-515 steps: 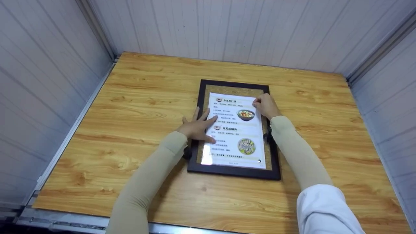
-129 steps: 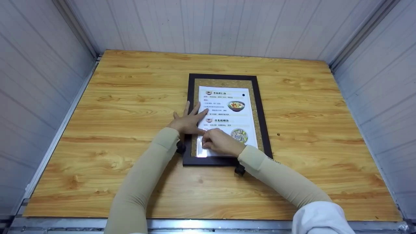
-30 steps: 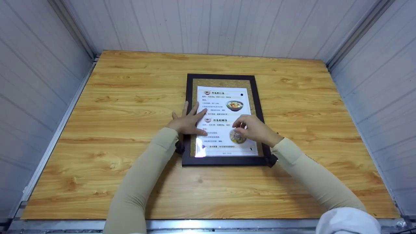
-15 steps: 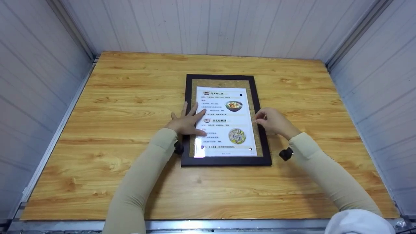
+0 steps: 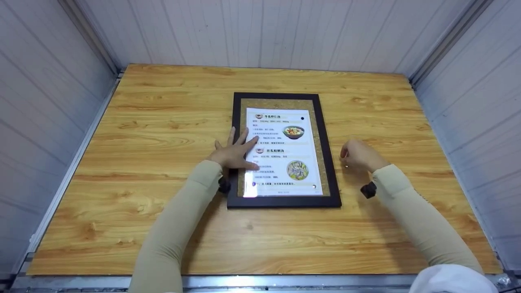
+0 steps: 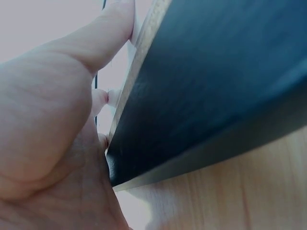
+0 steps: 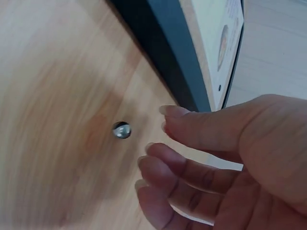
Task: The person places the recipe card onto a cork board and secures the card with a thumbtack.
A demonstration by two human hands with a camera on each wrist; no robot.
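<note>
A black-framed cork board (image 5: 327,162) lies flat on the wooden table (image 5: 163,122) with a printed menu sheet (image 5: 281,154) on it. Dark pin heads show at the sheet's top right (image 5: 302,118) and bottom right (image 5: 314,186). My left hand (image 5: 234,152) rests flat, fingers spread, across the frame's left edge and the sheet; the left wrist view shows its thumb (image 6: 108,28) against the frame's dark side (image 6: 206,86). My right hand (image 5: 351,154) hovers over the table right of the frame, holding nothing. In the right wrist view its loosely curled fingers (image 7: 158,167) hang just short of a small silver pin (image 7: 121,130).
White panelled walls (image 5: 49,101) close in the table on the left, back and right. A metal rail (image 5: 244,280) runs along the near edge. Bare wood (image 5: 407,122) lies right of the frame and behind the right hand.
My right hand has left the lower part of the sheet and moved right, off the frame, to the table beside it. The left hand and the board have stayed put.
</note>
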